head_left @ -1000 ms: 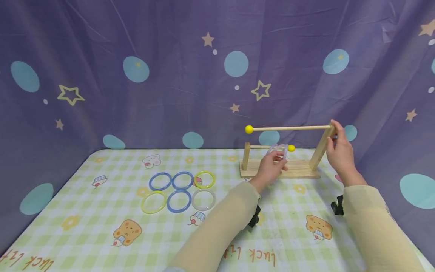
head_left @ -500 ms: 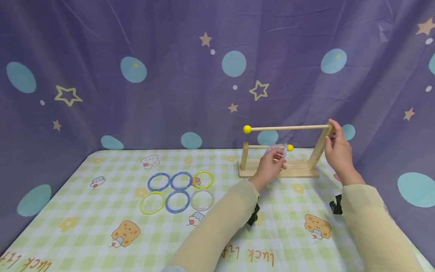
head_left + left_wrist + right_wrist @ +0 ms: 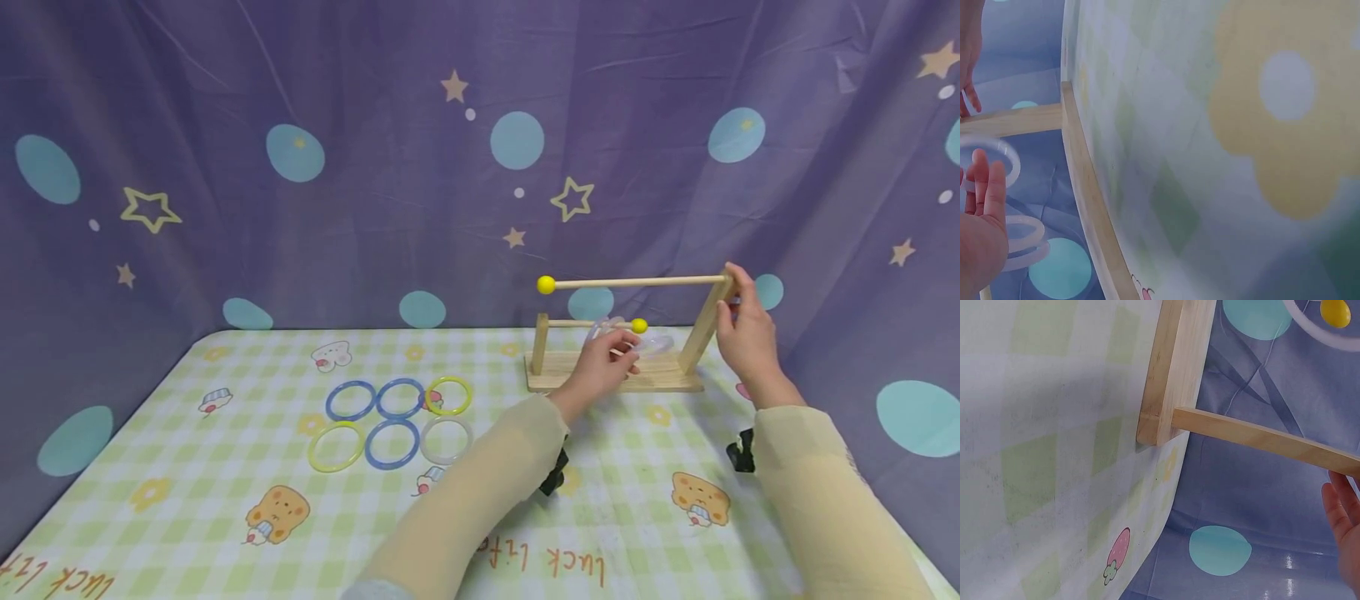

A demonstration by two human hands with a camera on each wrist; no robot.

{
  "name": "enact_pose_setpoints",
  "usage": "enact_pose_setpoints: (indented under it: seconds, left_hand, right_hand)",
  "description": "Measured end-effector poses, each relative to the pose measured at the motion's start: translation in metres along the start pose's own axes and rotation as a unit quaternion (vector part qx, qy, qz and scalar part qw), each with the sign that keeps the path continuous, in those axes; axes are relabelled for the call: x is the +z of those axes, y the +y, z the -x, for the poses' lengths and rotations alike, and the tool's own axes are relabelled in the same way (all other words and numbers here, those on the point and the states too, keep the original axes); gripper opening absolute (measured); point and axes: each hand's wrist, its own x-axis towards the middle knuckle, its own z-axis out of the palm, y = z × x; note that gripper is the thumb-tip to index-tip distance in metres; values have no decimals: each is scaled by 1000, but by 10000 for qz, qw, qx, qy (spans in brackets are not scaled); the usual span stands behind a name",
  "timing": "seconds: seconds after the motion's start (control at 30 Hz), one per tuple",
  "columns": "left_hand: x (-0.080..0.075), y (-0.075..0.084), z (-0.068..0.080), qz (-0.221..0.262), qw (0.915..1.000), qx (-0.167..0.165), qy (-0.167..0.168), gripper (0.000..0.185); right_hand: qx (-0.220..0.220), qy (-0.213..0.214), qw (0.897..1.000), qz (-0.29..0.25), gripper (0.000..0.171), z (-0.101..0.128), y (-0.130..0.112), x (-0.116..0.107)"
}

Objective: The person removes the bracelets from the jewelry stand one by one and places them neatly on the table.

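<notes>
Counted by kind: two hands, one left hand (image 3: 603, 364) and one right hand (image 3: 748, 340), in two sleeves (image 3: 472, 496). On one tabletop (image 3: 247, 433), six rings: three blue rings (image 3: 392, 467), two yellow rings (image 3: 337, 470), one clear ring (image 3: 423, 440). At one wooden stand (image 3: 660, 379), three more clear rings (image 3: 1015, 164) in the left wrist view. On that stand, two posts (image 3: 541, 344), two rods (image 3: 637, 282) and two yellow balls (image 3: 546, 285). Also two printed brown bears (image 3: 278, 514), one curtain (image 3: 360, 225) and two outlined stars (image 3: 557, 204).

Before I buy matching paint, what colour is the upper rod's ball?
Yellow; the ball shows best in the head view.
</notes>
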Motion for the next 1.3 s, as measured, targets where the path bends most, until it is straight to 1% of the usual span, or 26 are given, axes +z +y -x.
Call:
enact_pose_setpoints:
  seconds: [0.23,0.4,0.6,0.7,0.87,0.97,1.07,1.2,1.3]
  left_hand:
    - [-15,4,12,-115,9990,82,-413,17]
    - [-27,6,23,-136,9971,155,-733,17]
    - [-47,9,40,-276,9930,279,-1111,16]
    - [-57,10,51,-313,9912,383,-1224,16]
    - [-72,12,68,-313,9900,493,-1281,16]
    - [-82,14,80,-356,9896,486,-1305,16]
    - [-93,16,91,-343,9906,435,-1253,17]
    - [-109,17,103,-307,9935,335,-1040,17]
    - [-121,16,111,-339,9958,285,-800,17]
  right_hand:
    - [-91,-8,9999,-45,54,-1,-2,1]
    - [-40,-16,10000,-31,54,-1,-3,1]
    - [-8,-49,10000,-5,54,0,-2,1]
    - [27,-51,10000,12,54,0,-2,0]
    - [99,-82,9999,36,54,0,-1,0]
    - [91,-79,9999,24,54,0,-1,-1]
    - [71,-78,9999,8,54,-1,-1,-1]
    - [97,-121,9999,2,54,-2,-2,-2]
    - [125,-139,9998,22,54,-1,-1,-1]
